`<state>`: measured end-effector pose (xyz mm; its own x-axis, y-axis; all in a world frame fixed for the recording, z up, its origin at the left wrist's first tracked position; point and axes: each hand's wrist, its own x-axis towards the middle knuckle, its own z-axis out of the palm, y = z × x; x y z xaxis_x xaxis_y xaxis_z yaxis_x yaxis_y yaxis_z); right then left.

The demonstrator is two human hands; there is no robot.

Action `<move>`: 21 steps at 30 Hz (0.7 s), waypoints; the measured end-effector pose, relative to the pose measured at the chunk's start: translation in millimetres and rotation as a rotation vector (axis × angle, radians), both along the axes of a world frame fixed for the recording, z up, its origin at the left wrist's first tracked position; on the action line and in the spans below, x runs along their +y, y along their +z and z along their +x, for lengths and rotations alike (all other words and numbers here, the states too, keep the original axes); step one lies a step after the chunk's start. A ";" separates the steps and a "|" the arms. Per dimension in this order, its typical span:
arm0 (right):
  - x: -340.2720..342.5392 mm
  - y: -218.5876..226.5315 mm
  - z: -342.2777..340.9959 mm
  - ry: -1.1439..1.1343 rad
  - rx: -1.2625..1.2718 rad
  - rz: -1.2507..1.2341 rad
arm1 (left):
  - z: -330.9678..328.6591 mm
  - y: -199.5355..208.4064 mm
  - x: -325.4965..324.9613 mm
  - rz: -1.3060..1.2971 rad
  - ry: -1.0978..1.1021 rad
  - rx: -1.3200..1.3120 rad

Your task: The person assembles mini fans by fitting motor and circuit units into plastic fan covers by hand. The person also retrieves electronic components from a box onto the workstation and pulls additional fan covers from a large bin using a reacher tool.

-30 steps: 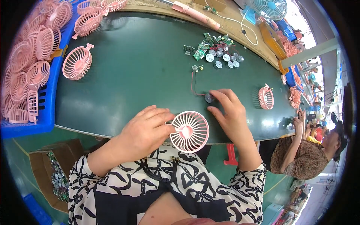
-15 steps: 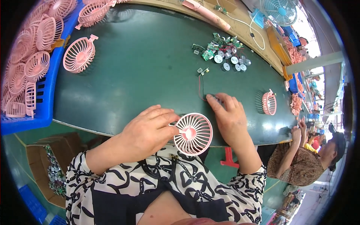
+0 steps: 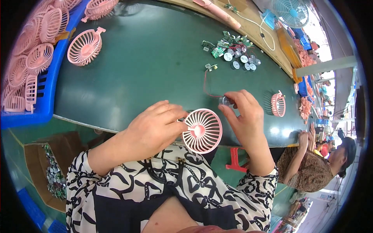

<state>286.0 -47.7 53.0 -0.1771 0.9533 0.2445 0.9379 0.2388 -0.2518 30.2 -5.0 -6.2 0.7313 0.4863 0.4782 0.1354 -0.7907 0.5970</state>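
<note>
1. The left hand (image 3: 157, 125), thumb and fingers closed together, pinches a pink fan cage (image 3: 199, 131) at its 9 o'clock edge; no motor sits in its hub.
2. The right hand (image 3: 248, 116), half curled, grips a small round motor (image 3: 224, 101) at the cage's 1 o'clock, apart from it.
3. Towards 12 o'clock, a red wire (image 3: 205, 83) joins motor and circuit board (image 3: 211, 67), both outside the cage.
4. Further, at 1 o'clock, lies an unfitted parts pile (image 3: 233, 54).
5. At 2 o'clock, a standing cage (image 3: 278, 105) seems further along; at 10, a lone cage (image 3: 84, 47) and a crate (image 3: 48, 110) of cages look unfitted.
</note>
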 end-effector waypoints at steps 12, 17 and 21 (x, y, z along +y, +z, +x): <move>-16.8 -11.1 -29.6 0.402 -0.119 -0.059 | 1.1 -16.2 1.0 0.069 0.071 -0.056; -14.8 -8.9 -30.3 0.473 -0.202 -0.106 | -1.5 -17.2 -2.4 0.079 0.067 -0.018; -10.0 -9.3 -29.7 0.496 -0.158 -0.133 | -3.2 -17.8 0.0 0.082 0.049 0.007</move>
<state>256.3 -57.8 43.6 -0.6392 0.7666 0.0611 0.7493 0.6387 -0.1751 27.0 -5.0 -23.9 0.7111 0.4804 0.5133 0.1785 -0.8296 0.5291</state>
